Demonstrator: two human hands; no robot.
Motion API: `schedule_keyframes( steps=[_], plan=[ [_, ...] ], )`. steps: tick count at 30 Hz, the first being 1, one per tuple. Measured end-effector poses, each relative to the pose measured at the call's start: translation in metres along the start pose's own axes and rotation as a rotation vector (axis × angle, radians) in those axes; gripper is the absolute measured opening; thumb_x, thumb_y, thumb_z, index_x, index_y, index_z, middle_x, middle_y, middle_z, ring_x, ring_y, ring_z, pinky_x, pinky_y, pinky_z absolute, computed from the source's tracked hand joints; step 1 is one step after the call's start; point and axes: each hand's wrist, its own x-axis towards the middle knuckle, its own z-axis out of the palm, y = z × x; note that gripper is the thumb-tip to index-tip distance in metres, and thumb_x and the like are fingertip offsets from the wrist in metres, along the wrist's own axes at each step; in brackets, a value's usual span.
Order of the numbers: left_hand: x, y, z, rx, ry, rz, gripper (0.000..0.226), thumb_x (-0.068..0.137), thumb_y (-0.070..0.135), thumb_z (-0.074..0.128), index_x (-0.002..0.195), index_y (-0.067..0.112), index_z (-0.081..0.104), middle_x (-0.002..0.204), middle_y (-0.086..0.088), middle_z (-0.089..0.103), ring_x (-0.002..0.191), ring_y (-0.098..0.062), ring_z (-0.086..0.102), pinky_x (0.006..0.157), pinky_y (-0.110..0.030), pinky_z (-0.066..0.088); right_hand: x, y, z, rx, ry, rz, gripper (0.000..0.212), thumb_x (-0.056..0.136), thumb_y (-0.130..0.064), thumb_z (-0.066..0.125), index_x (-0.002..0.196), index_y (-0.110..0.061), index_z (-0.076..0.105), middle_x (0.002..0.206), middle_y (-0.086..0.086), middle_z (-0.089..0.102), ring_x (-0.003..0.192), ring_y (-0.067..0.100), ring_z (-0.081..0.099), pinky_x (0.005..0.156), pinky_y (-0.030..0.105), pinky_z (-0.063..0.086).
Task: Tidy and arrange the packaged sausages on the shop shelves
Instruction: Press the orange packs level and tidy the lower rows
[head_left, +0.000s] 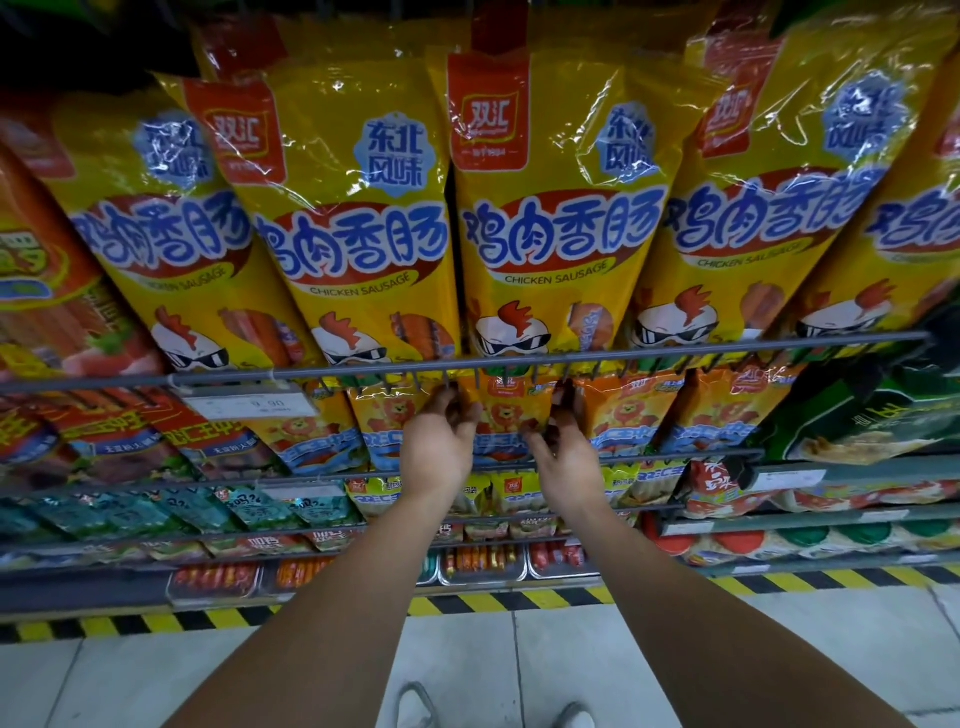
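Fingers (453, 410) of left hand (439, 447): curled, pinching left edge of orange sausage pack (506, 415), second row, just under grey rail (571, 356). Right hand (563, 452): fingers curled on its right edge. Step, likely: straightening this pack. Next: level it with neighbouring packs (626, 415)

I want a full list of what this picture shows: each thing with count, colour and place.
chicken sausage packs: five fronts, yellow, top row
upper rail: one, grey, below top row
price tag: one, white, upper rail
lion packs: at least four, orange, second row
red sausage packs: several, left end
teal packs: several, third row left
green pack: one, right side
sausage trays: several, metal, lowest shelf
hazard stripe: one, yellow-black, shelf base
shoes: two, pale, bottom edge
left hand: holds middle lion pack, left edge
right hand: holds its right edge
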Motion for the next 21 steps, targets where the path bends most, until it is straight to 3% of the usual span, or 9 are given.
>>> schedule_keyframes(
  steps=[5, 9, 15, 18, 21],
  plan=[
    [0.003, -0.003, 0.003, 0.031, -0.022, -0.027, 0.041, 0.101, 0.033, 0.052, 0.135, 0.011, 0.054, 0.124, -0.01, 0.067, 0.106, -0.03, 0.064, 0.076, -0.031, 0.047, 0.0, -0.005, -0.001, -0.03, -0.021, 0.041, 0.054, 0.102, -0.032, 0.051, 0.151, -0.017, 0.034, 0.111, 0.008, 0.068, 0.082, 0.028, 0.06, 0.066, 0.034, 0.046],
    [-0.001, -0.006, 0.003, 0.004, -0.011, -0.045, 0.04, 0.101, 0.033, 0.05, 0.132, 0.009, 0.059, 0.117, -0.01, 0.07, 0.097, -0.031, 0.065, 0.078, -0.037, 0.052, -0.006, -0.007, -0.005, -0.079, -0.056, 0.022, 0.044, 0.102, -0.034, 0.05, 0.141, -0.014, 0.043, 0.098, 0.011, 0.07, 0.083, 0.031, 0.066, 0.07, 0.046, 0.054],
    [-0.017, -0.015, -0.008, 0.063, -0.007, -0.045, 0.039, 0.099, 0.045, 0.051, 0.112, 0.011, 0.066, 0.098, -0.004, 0.072, 0.084, -0.025, 0.066, 0.071, -0.038, 0.055, -0.018, -0.008, -0.01, -0.111, -0.079, 0.025, 0.04, 0.101, -0.034, 0.052, 0.131, -0.008, 0.046, 0.104, 0.013, 0.069, 0.095, 0.033, 0.066, 0.079, 0.048, 0.055],
    [-0.024, -0.026, -0.019, 0.127, -0.025, -0.084, 0.041, 0.099, 0.045, 0.05, 0.125, 0.014, 0.059, 0.104, -0.001, 0.07, 0.089, -0.023, 0.064, 0.068, -0.033, 0.05, -0.026, -0.007, -0.01, -0.133, -0.094, 0.014, 0.053, 0.102, -0.035, 0.052, 0.146, -0.009, 0.037, 0.121, 0.01, 0.065, 0.109, 0.031, 0.063, 0.089, 0.045, 0.054],
    [-0.031, -0.045, -0.033, 0.138, -0.024, -0.091, 0.042, 0.1, 0.04, 0.052, 0.135, 0.016, 0.054, 0.113, 0.003, 0.068, 0.09, -0.02, 0.063, 0.075, -0.035, 0.053, -0.037, -0.005, -0.009, -0.171, -0.1, -0.004, 0.054, 0.103, -0.033, 0.051, 0.147, -0.008, 0.036, 0.135, 0.011, 0.058, 0.119, 0.03, 0.058, 0.096, 0.046, 0.051]
  ],
)
